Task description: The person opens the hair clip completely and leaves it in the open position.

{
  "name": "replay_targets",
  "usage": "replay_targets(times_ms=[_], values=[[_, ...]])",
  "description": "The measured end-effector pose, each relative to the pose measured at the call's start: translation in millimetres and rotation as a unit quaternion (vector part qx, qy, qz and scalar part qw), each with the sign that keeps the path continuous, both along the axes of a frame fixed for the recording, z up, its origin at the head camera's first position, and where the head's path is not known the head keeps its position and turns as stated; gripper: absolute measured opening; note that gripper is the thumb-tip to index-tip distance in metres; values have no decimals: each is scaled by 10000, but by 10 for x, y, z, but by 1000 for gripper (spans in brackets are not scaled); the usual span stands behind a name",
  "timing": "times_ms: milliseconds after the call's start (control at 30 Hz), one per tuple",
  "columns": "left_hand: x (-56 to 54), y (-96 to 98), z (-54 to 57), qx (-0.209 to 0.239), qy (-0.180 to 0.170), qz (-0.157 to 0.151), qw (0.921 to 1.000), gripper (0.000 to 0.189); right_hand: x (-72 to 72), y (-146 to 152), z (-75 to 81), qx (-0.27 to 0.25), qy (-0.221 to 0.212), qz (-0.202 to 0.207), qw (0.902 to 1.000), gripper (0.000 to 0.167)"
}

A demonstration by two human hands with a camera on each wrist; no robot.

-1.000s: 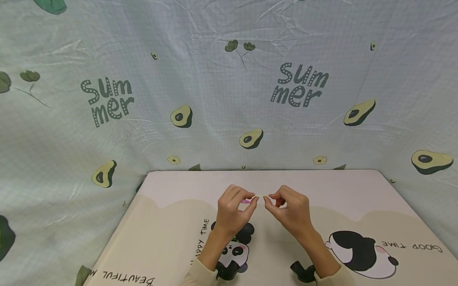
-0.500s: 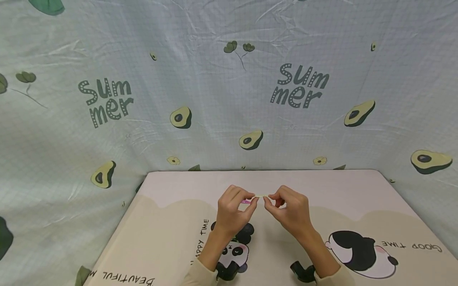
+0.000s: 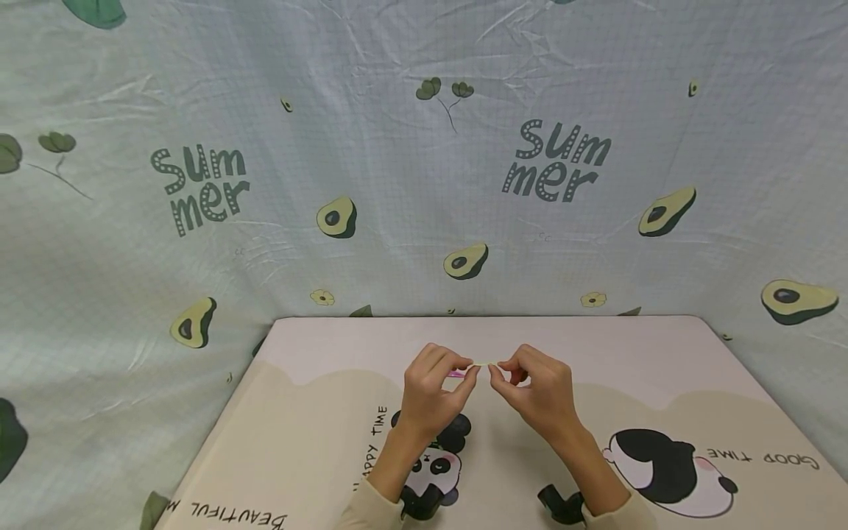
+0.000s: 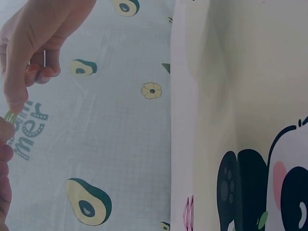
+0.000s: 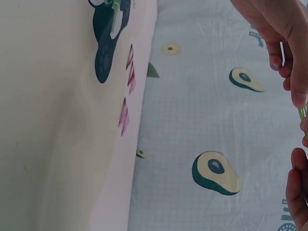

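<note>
In the head view, my left hand [image 3: 427, 381] and right hand [image 3: 542, 383] are raised above the far half of the table. Between them runs a short yellow-green band [image 3: 484, 364], each end pinched between thumb and forefinger. Seen from the wrists, the band [image 5: 302, 112] looks like several thin parallel strands; its exact kind is unclear, and the fingertips cover its ends. Behind my left fingers, pink loop-like strands [image 3: 455, 374] lie on the table, partly hidden. The right wrist view shows these pink strands [image 5: 124, 117] as slim bunches near the table's far edge.
The table [image 3: 318, 434] has a printed cover with a panda, a dog and lettering. A hanging cloth [image 3: 397, 162] with avocado and "summer" prints rises behind its far edge. Black curved pieces [image 3: 562, 505] sit at both wrists.
Both hands keep nearly the same place and still pinch the yellow-green band. Only a slight shift of the head view shows.
</note>
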State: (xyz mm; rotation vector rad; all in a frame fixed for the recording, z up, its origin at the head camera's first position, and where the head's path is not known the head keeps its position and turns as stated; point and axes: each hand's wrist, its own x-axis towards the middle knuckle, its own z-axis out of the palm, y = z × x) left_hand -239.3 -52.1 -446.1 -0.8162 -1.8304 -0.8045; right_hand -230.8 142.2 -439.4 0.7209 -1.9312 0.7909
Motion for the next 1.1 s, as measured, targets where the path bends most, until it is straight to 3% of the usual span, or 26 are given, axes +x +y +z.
replay_targets(times_ms=[1100], values=[[23,-5,-15,10,81,10,10000,16,21,-21,-18,-27,44,66,10000,28]])
